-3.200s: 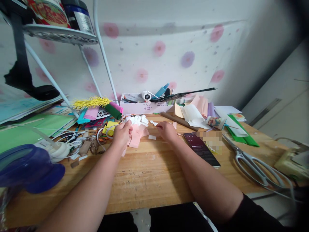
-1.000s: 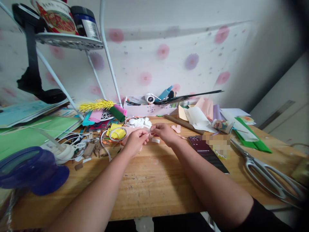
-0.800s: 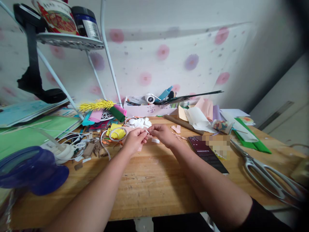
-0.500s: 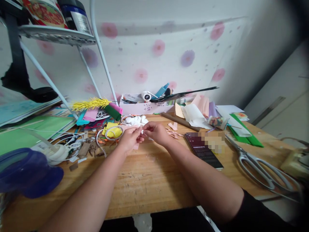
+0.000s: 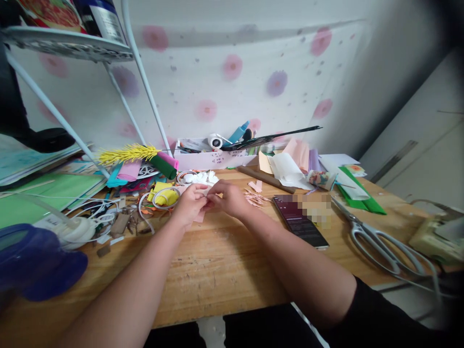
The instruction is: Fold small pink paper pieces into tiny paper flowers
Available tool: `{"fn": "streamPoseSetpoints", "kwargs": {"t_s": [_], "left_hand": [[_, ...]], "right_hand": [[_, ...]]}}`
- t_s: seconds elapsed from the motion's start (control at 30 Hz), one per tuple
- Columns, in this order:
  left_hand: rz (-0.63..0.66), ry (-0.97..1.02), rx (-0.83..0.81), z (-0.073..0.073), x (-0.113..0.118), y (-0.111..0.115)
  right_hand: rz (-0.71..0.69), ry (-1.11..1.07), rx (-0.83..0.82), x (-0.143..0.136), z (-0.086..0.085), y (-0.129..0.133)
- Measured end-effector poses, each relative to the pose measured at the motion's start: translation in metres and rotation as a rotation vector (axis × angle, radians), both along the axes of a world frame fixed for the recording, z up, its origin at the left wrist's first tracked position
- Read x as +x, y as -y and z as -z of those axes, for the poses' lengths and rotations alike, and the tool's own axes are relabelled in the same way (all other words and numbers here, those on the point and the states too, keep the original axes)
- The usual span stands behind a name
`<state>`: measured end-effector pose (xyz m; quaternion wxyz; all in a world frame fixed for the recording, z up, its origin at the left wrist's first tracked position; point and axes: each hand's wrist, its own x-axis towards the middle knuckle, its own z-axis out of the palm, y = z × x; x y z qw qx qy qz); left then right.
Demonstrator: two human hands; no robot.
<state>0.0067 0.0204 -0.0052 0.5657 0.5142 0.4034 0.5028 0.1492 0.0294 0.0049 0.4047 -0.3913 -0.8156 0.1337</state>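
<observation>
My left hand (image 5: 191, 203) and my right hand (image 5: 227, 197) meet over the middle of the wooden table (image 5: 203, 270), their fingertips pressed together. What they pinch is too small to make out. Pale pink paper (image 5: 198, 216) shows just under my left hand. Behind the hands lies a pile of white pieces (image 5: 200, 178). Thin pink strips (image 5: 255, 197) are to the right of my right hand. A roll of white tape (image 5: 166, 197) with yellow paper sits to the left.
A phone (image 5: 300, 220) and large scissors (image 5: 377, 241) lie on the right. A blue container (image 5: 36, 263), cables and scraps fill the left. Along the back stand a white box (image 5: 206, 160), a brown roll (image 5: 266, 179) and papers (image 5: 290, 169). A white rack (image 5: 72, 46) rises at the left.
The whole view has shifted, so things sit slightly further left and up. The small white piece seen between my fingertips before is now hidden. Both hands stay together.
</observation>
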Motion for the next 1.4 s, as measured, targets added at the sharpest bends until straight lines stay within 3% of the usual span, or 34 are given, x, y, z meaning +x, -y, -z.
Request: {"fn": "streamPoseSetpoints", "kwargs": {"t_s": [0.2,0.33,0.7,1.13,1.27,1.4], "left_hand": [[0.055,-0.013,0.014,-0.0031,0.0011,0.0026],[0.028,0.044,-0.025,-0.0035,0.0012,0.0018],[0.019,0.113,0.006,-0.0009,-0.0021,-0.0006],[0.111,0.025,-0.038,-0.0011,-0.0051,0.0017],[0.091,0.038,-0.017,0.0024,-0.0049,-0.0005],[0.103,0.034,0.006,0.0033,-0.0059,-0.0023]], "right_hand": [[-0.033,-0.036,-0.099,-0.0007,0.0032,-0.0035],[-0.101,-0.086,-0.107,0.0002,0.0045,-0.0064],[-0.103,-0.203,-0.201,-0.0009,-0.0013,-0.0025],[0.05,-0.173,0.006,-0.0076,0.0024,0.0006],[0.04,-0.146,-0.022,-0.0079,0.0019,0.0019],[-0.026,-0.25,-0.142,-0.0074,0.0001,0.0014]]}}
